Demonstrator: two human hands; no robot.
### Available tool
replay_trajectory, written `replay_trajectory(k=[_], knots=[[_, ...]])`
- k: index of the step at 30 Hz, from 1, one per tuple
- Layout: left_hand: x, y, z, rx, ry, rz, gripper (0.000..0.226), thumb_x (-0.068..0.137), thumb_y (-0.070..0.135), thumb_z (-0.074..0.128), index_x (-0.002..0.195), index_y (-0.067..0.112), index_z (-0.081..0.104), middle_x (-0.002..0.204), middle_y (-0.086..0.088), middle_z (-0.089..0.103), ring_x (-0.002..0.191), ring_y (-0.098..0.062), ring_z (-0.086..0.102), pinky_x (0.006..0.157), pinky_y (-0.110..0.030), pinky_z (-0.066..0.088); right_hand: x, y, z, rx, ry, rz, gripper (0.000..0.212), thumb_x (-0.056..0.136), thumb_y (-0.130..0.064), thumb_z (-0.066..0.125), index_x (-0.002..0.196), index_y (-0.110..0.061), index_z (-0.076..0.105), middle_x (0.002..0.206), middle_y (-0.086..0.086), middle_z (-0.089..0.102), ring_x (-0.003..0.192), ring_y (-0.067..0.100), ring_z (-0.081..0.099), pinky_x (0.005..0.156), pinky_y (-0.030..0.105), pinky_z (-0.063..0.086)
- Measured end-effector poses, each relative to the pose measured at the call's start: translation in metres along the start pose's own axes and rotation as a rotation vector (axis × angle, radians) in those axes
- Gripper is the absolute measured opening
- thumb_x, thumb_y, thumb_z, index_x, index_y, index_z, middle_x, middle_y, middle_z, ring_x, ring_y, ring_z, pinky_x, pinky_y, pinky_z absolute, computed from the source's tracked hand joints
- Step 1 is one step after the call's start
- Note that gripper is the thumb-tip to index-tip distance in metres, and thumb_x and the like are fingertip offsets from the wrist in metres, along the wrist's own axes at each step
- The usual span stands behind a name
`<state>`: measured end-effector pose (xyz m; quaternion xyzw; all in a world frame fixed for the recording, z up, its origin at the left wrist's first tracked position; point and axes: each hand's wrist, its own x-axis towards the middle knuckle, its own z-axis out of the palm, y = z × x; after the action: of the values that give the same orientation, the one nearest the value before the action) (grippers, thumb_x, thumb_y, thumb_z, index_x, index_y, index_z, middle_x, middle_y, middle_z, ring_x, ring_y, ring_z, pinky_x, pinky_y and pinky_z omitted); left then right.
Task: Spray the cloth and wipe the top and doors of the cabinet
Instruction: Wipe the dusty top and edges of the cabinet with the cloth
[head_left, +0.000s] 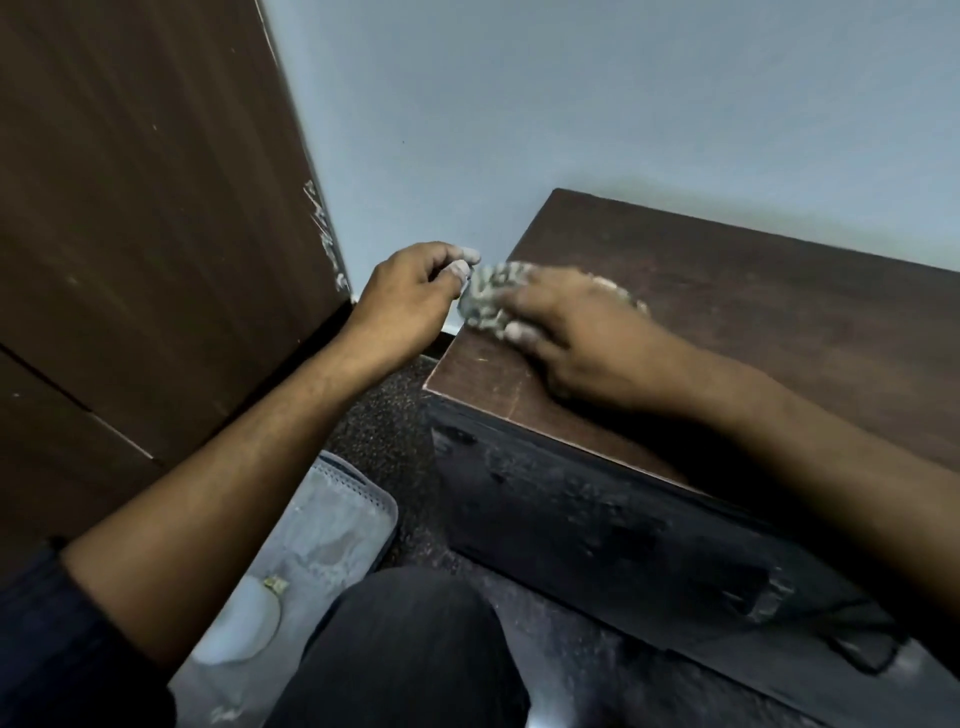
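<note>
A low dark-brown cabinet (753, 322) stands against the pale wall, its top facing me and its dark front door (597, 519) below. A crumpled grey-white cloth (488, 299) lies at the top's far left corner. My right hand (576, 338) lies over the cloth, pressing it on the wood, fingers spread and blurred. My left hand (415, 291) hovers just left of the corner, beside the cloth, with fingers curled and the fingertips close to the cloth's edge. Whether it holds the cloth is unclear. No spray bottle is visible.
A tall brown wooden panel (145, 234) rises on the left, close to the cabinet. On the dark speckled floor between them lies a grey mat or bag (332, 525) with a whitish object (244, 623) on it. My dark-trousered knee (415, 639) is at bottom centre.
</note>
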<state>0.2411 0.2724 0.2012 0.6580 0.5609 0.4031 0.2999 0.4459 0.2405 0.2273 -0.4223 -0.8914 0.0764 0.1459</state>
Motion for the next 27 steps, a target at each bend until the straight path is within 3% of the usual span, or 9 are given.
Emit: replay_trajectory(k=[3, 7, 10, 13, 18, 22, 25, 27], knots=[[-0.010, -0.002, -0.003, -0.048, -0.014, -0.022, 0.028, 0.088, 0.040, 0.051, 0.107, 0.034, 0.072, 0.107, 0.016, 0.072, 0.100, -0.004, 0.066, 0.092, -0.039, 0.053, -0.008, -0.001, -0.009, 0.075, -0.091, -0.084, 0.041, 0.100, -0.034, 0.049, 0.140, -0.024, 0.053, 0.141, 0.001, 0.054, 0.130, 0.013, 0.043, 0.111, 0.030, 0.030], [-0.021, -0.004, -0.006, -0.053, -0.001, -0.026, 0.025, 0.095, 0.032, 0.050, 0.108, 0.031, 0.072, 0.099, 0.019, 0.072, 0.086, -0.001, 0.065, 0.082, -0.032, 0.053, 0.010, -0.001, -0.013, -0.008, -0.058, 0.076, 0.041, 0.101, -0.030, 0.051, 0.142, -0.024, 0.051, 0.143, 0.003, 0.051, 0.133, 0.023, 0.044, 0.113, 0.035, 0.034], [-0.024, -0.004, -0.010, -0.097, 0.024, -0.046, 0.026, 0.100, 0.026, 0.048, 0.110, 0.025, 0.072, 0.098, 0.012, 0.072, 0.083, -0.009, 0.065, 0.077, -0.032, 0.052, -0.002, -0.037, 0.000, 0.032, -0.051, -0.064, 0.039, 0.101, -0.031, 0.050, 0.139, -0.024, 0.053, 0.141, 0.004, 0.053, 0.131, 0.020, 0.045, 0.113, 0.031, 0.029], [-0.025, -0.001, -0.014, -0.101, 0.035, -0.037, 0.027, 0.101, 0.025, 0.046, 0.113, 0.021, 0.070, 0.101, 0.007, 0.072, 0.080, -0.010, 0.061, 0.079, -0.033, 0.051, -0.027, -0.043, 0.001, 0.037, -0.128, -0.165, 0.045, 0.099, -0.038, 0.044, 0.141, -0.024, 0.051, 0.141, 0.004, 0.054, 0.132, 0.019, 0.045, 0.114, 0.036, 0.031], [-0.028, 0.001, -0.015, -0.088, 0.022, -0.041, 0.027, 0.101, 0.025, 0.047, 0.115, 0.022, 0.070, 0.101, 0.009, 0.073, 0.084, -0.006, 0.063, 0.078, -0.027, 0.049, -0.024, -0.020, -0.009, -0.019, -0.038, 0.022, 0.042, 0.102, -0.034, 0.046, 0.143, -0.027, 0.049, 0.145, 0.000, 0.050, 0.138, 0.020, 0.040, 0.117, 0.035, 0.030], [-0.026, 0.004, -0.008, -0.122, -0.005, -0.065, 0.025, 0.100, 0.024, 0.049, 0.112, 0.023, 0.071, 0.099, 0.008, 0.074, 0.080, -0.005, 0.064, 0.076, -0.028, 0.049, -0.021, -0.053, 0.006, -0.002, -0.052, -0.032, 0.043, 0.102, -0.034, 0.046, 0.145, -0.031, 0.044, 0.155, 0.001, 0.040, 0.145, 0.019, 0.032, 0.123, 0.037, 0.016], [-0.027, 0.006, -0.006, -0.111, -0.031, -0.038, 0.025, 0.100, 0.028, 0.049, 0.111, 0.027, 0.071, 0.099, 0.010, 0.073, 0.080, -0.006, 0.063, 0.074, -0.030, 0.052, -0.038, -0.047, -0.004, 0.038, -0.140, -0.136, 0.044, 0.100, -0.035, 0.046, 0.143, -0.025, 0.049, 0.147, 0.005, 0.049, 0.137, 0.021, 0.042, 0.117, 0.038, 0.027], [-0.030, 0.006, -0.007, -0.096, -0.021, -0.019, 0.024, 0.100, 0.029, 0.049, 0.111, 0.028, 0.071, 0.095, 0.015, 0.072, 0.072, 0.004, 0.060, 0.065, -0.023, 0.049, -0.048, -0.024, -0.017, 0.031, -0.139, -0.078, 0.042, 0.100, -0.034, 0.047, 0.140, -0.025, 0.052, 0.145, 0.002, 0.052, 0.136, 0.019, 0.044, 0.116, 0.036, 0.030]])
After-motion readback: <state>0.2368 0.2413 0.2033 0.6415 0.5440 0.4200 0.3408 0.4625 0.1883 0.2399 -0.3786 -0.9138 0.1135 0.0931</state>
